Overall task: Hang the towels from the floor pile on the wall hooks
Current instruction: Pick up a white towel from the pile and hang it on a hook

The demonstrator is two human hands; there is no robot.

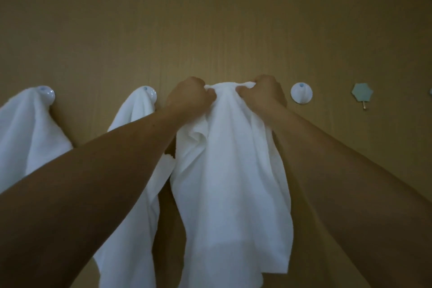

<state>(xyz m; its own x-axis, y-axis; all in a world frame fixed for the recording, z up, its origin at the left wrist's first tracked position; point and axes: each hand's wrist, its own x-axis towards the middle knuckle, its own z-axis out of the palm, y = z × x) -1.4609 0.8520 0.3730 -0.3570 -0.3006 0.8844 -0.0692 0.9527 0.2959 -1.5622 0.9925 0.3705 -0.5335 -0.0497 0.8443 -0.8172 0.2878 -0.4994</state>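
Observation:
A white towel point(231, 177) hangs down the middle of the brown wall, its top edge bunched between my two fists. My left hand point(190, 96) grips the top edge on its left side and my right hand point(263, 93) grips it on the right. Any hook behind the bunched edge is hidden by the cloth and my hands. Two more white towels hang from round white hooks: one towel at the far left point(28, 133) on its hook point(48, 94), one towel beside my left arm point(133, 114) on a second hook point(149, 92).
A bare round white hook point(301, 92) sits on the wall just right of my right hand. Further right is a small pale hexagonal hook point(362, 93) with a metal prong. The floor pile is out of view.

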